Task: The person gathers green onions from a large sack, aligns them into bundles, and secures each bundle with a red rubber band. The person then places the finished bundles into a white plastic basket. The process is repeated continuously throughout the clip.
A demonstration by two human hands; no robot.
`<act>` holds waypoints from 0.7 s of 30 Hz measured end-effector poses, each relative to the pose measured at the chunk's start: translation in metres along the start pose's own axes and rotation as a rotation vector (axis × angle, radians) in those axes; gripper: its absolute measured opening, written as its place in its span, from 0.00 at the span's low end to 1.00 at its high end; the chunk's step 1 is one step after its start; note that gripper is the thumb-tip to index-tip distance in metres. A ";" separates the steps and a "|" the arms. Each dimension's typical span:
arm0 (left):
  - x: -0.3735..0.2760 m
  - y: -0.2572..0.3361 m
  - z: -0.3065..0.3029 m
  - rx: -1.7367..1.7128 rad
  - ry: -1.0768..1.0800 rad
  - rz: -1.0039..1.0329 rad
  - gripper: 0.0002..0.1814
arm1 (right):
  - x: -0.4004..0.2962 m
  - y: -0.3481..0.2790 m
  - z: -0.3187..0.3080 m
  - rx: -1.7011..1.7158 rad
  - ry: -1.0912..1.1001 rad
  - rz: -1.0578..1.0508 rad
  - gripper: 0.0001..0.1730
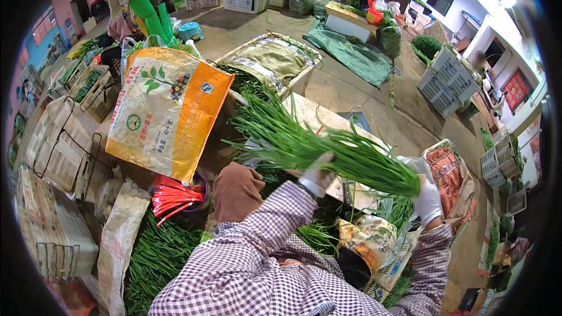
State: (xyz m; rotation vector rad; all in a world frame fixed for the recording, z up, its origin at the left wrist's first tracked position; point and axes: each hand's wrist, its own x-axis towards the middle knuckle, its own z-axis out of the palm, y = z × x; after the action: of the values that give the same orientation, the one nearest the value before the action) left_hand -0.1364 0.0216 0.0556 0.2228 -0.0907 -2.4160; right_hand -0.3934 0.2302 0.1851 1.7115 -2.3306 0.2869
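Observation:
A large bunch of long green leafy stalks, like garlic chives, lies across both my hands above a pale board. My left hand, in a light glove, grips it from beneath near its middle; the fingers are partly hidden by the leaves. At the bunch's right end my right hand, in a white glove, is closed around the cut ends. The loose leaf tips fan out to the left. Below the board, more green stalks lie by my lap, beside a printed plastic sack.
An orange and white woven sack stands front left, with red ties in a purple container beside it. Greens are heaped at my left. A cloth-covered crate stands ahead. A crate with a red sack is at right.

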 end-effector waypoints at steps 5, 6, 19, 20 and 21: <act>-0.024 0.053 -0.019 0.508 0.097 0.158 0.34 | 0.021 0.015 -0.071 -0.739 0.089 -0.200 0.04; -0.034 0.050 -0.007 0.714 0.119 0.247 0.37 | 0.028 0.005 -0.076 -0.686 0.090 -0.200 0.04; -0.054 0.002 0.164 2.467 -0.320 0.820 0.65 | 0.071 -0.177 -0.071 -0.805 0.268 -0.449 0.04; -0.048 0.012 0.154 2.532 -0.279 0.962 0.61 | 0.073 -0.184 -0.057 -0.723 0.291 -0.442 0.03; -0.040 0.021 0.141 2.576 -0.240 1.112 0.57 | 0.076 -0.191 -0.047 -0.653 0.309 -0.434 0.03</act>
State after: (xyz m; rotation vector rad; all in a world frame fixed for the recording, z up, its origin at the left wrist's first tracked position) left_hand -0.1191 0.0328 0.2025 0.6172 -2.3701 0.0243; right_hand -0.2294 0.1183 0.2563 1.6184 -1.5375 -0.2489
